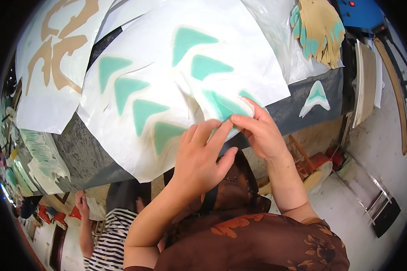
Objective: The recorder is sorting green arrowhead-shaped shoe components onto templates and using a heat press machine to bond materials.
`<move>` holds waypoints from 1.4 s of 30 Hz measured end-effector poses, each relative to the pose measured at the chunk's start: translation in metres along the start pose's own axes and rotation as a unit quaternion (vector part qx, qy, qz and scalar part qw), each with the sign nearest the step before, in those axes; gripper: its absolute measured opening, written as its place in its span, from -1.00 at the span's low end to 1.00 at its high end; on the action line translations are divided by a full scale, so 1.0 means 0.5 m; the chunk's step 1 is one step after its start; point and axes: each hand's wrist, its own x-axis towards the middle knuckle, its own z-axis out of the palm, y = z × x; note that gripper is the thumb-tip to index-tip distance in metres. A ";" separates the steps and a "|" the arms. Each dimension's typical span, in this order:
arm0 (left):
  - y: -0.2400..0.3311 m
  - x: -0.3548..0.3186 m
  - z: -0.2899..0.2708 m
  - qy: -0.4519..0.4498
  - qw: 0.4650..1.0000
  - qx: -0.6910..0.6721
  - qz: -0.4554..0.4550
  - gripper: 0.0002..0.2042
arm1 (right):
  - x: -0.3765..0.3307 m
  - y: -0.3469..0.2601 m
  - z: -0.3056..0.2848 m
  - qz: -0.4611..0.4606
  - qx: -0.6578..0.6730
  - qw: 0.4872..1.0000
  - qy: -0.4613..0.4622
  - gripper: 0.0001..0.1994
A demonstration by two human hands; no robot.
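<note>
A large white sheet (239,34) lies over the dark worktable, bearing several green, boomerang-shaped pieces (190,40) with pale rims. At its near right edge, one green piece (226,106) is raised and bent together with white material. My right hand (260,131) pinches that raised edge between thumb and fingers. Beside it, my left hand (201,153) has its index finger against the same piece, with the thumb held apart. The undersides of both hands' fingers are partly hidden, and whether the white material is the sheet itself or a separate backing I cannot tell.
A white-and-green V-shaped piece (316,98) lies right on the dark table (294,101). Behind it is a stack of tan and green pieces (319,31). Another sheet with brown cut-outs (63,58) is at left. A person in a striped top (113,235) sits nearby.
</note>
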 end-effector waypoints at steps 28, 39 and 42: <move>-0.054 -0.044 -0.061 -0.026 0.742 -0.565 -0.360 -0.68 | 0.005 0.004 -0.026 0.064 -0.052 0.995 -0.055 -0.84; -0.064 -0.113 -0.018 -0.007 0.720 -0.575 -0.388 -0.75 | -0.028 0.052 -0.028 0.060 -0.057 0.996 -0.019 -0.72; -0.065 -0.142 -0.014 -0.004 0.705 -0.575 -0.415 -0.72 | -0.037 0.071 -0.028 0.065 -0.059 0.991 -0.097 -0.69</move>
